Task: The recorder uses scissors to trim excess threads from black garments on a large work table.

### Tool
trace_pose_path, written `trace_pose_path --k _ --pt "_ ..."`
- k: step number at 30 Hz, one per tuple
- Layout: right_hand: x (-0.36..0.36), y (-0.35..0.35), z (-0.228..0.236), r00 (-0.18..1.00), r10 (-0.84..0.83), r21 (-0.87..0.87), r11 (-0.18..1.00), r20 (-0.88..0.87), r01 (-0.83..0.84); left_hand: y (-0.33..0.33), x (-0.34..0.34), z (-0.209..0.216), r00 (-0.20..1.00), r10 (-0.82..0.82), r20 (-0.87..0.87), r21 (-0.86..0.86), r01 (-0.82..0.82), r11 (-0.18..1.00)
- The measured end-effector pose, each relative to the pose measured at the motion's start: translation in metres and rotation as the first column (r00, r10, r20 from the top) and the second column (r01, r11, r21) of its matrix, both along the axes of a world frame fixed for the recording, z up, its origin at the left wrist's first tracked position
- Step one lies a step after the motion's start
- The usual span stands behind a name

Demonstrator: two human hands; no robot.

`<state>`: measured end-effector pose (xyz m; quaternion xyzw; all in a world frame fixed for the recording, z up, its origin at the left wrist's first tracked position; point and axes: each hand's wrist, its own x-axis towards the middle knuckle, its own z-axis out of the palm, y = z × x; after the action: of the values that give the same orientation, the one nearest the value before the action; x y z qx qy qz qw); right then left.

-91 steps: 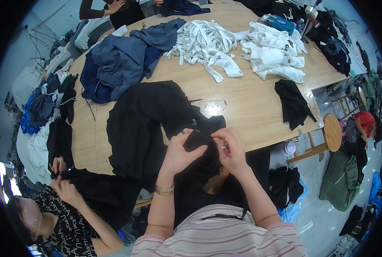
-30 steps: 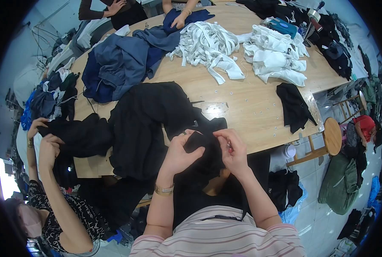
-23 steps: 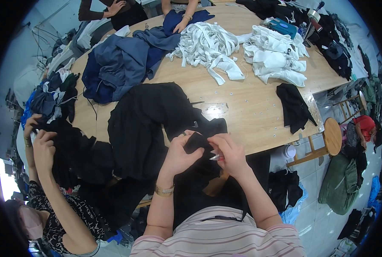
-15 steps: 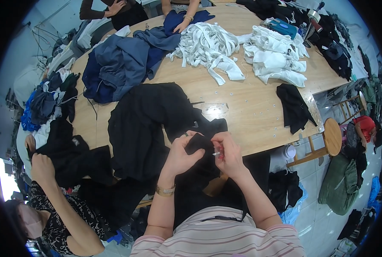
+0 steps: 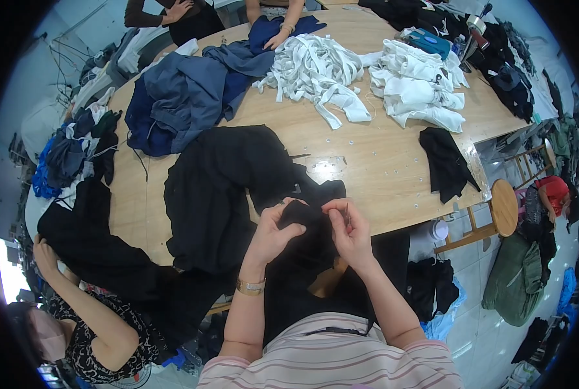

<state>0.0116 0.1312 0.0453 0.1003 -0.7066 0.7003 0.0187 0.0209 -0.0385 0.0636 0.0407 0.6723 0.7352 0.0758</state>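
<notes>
My left hand (image 5: 274, 235) is closed on a black garment (image 5: 215, 191), its thumb lying over a bunched fold of the cloth. Close by on the right, my right hand (image 5: 349, 230) pinches thumb and forefinger together at the edge of that fold. A small red tool (image 5: 349, 228) shows partly inside my right hand's curled fingers; the rest of it is hidden. The garment spreads over the near table edge and hangs down toward my lap. Whether a thread is in the pinch is too small to tell.
On the wooden table (image 5: 386, 168) lie grey-blue garments (image 5: 185, 91), white strips (image 5: 315, 68), folded white cloth (image 5: 419, 84) and a black piece (image 5: 446, 162). A co-worker at left handles black cloth (image 5: 91, 240). Other people stand across the table. A wooden stool (image 5: 502, 207) stands right.
My right hand has turned and its fingertips have moved up to the fold's edge; the red tool is now tucked deeper in it. The left co-worker's hands and black cloth have moved lower.
</notes>
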Motion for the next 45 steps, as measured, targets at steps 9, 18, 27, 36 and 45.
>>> trace_pose_path --k 9,18,27,36,45 --pt "0.002 0.000 0.010 0.996 0.049 0.011 0.999 -0.074 -0.048 -0.004 0.001 -0.005 0.987 -0.003 0.162 0.288 -0.044 0.956" --pt "0.008 0.007 0.013 0.976 0.154 -0.225 0.967 0.157 -0.117 -0.006 0.000 -0.007 0.988 -0.001 0.152 0.286 -0.043 0.957" --pt "0.009 0.003 0.014 0.930 -0.076 0.371 0.903 -0.359 0.217 -0.001 0.001 0.000 0.998 0.049 0.044 0.120 -0.054 0.991" --pt "0.009 0.002 0.012 0.867 -0.022 0.498 0.812 -0.497 0.306 0.003 0.000 0.002 0.988 0.098 -0.117 -0.098 -0.109 0.989" --pt "0.008 0.002 0.013 0.860 0.004 0.544 0.776 -0.511 0.319 0.007 -0.001 0.005 0.974 0.103 -0.202 -0.223 -0.148 0.964"
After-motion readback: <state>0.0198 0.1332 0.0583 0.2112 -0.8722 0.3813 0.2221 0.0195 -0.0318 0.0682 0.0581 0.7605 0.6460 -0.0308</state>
